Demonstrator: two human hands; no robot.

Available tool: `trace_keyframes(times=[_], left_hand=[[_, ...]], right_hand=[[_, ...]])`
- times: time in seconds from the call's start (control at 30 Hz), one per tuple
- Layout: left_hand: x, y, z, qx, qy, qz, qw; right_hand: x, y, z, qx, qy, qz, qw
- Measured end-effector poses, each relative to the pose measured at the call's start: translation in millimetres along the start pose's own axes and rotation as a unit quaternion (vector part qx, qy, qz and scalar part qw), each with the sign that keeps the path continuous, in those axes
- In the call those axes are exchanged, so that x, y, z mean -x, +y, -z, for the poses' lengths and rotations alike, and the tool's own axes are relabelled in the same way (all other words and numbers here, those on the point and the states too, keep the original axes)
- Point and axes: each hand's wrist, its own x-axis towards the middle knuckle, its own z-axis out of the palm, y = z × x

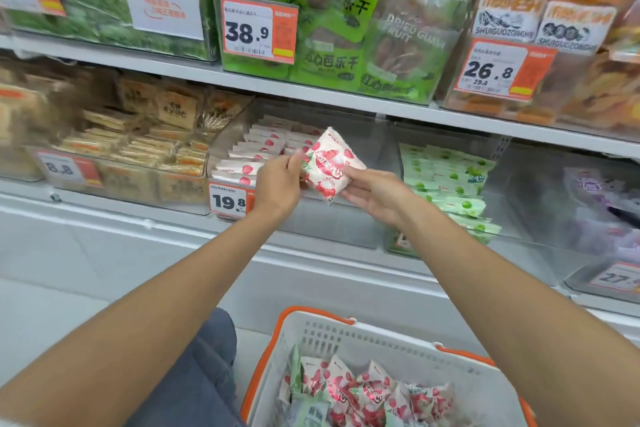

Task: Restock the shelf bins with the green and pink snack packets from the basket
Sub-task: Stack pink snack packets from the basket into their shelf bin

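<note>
Both hands hold one pink snack packet (331, 165) in front of the clear bin of pink packets (263, 149) on the lower shelf. My left hand (277, 185) pinches its left edge. My right hand (375, 196) grips its right side from below. To the right, a second clear bin holds rows of green packets (450, 180). A white basket with orange rim (398, 347) stands at the bottom, with several pink packets (367, 392) and a few green ones (308, 406) inside.
A bin of brown biscuit packs (138, 146) sits left of the pink bin, purple packs (602, 204) at the far right. The upper shelf carries dried guava bags (346, 45) and orange packs (554, 45). Price tags hang on the bin fronts. My knee (204, 357) is beside the basket.
</note>
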Motion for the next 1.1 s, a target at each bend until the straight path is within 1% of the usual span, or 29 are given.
trace_keyframes(times=[0.03, 0.1, 0.13, 0.2, 0.23, 0.3, 0.4, 0.47, 0.53, 0.57, 0.67, 0.7, 0.83, 0.93, 1.0, 1.1], left_hand=[[-4, -2, 4, -0.064, 0.019, -0.040, 0.997], [-17, -16, 13, -0.197, 0.076, -0.112, 0.971], [-23, -24, 18, -0.250, 0.094, -0.138, 0.954], [-33, -41, 22, -0.325, 0.102, -0.152, 0.928], [-36, -48, 22, -0.349, 0.096, -0.151, 0.920], [-41, -56, 21, -0.367, 0.092, -0.158, 0.912], [-43, -62, 19, -0.362, 0.091, -0.159, 0.914], [-45, -64, 19, -0.352, 0.097, -0.160, 0.917], [-45, -66, 19, -0.340, 0.100, -0.162, 0.921], [-45, -67, 19, -0.337, 0.100, -0.163, 0.922], [-44, -66, 20, -0.330, 0.094, -0.157, 0.926], [-43, -66, 20, -0.326, 0.094, -0.156, 0.928], [-43, -67, 19, -0.321, 0.087, -0.152, 0.930], [-43, -66, 19, -0.328, 0.087, -0.145, 0.929], [-40, -62, 17, -0.340, 0.098, -0.155, 0.922], [-25, -49, 11, -0.311, 0.103, -0.187, 0.926]], right_hand=[[-10, -2, -3, 0.018, 0.021, 0.017, 0.999], [-32, -2, -14, 0.087, 0.059, 0.052, 0.993], [-44, 0, -21, 0.125, 0.071, 0.066, 0.987], [-74, 6, -35, 0.217, 0.092, 0.090, 0.968], [-90, 11, -42, 0.271, 0.104, 0.099, 0.952], [-120, 19, -52, 0.385, 0.123, 0.105, 0.908], [-144, 31, -59, 0.517, 0.120, 0.092, 0.843], [-149, 38, -62, 0.538, 0.119, 0.076, 0.831], [-151, 42, -64, 0.529, 0.117, 0.048, 0.839], [-153, 44, -65, 0.532, 0.115, 0.035, 0.838], [-161, 45, -66, 0.560, 0.137, 0.017, 0.817], [-162, 45, -68, 0.560, 0.140, 0.014, 0.817], [-163, 45, -65, 0.532, 0.113, 0.012, 0.839], [-146, 38, -58, 0.526, 0.104, 0.018, 0.844], [-127, 32, -51, 0.542, 0.119, 0.067, 0.829], [-82, 26, -35, 0.562, 0.135, 0.202, 0.790]])
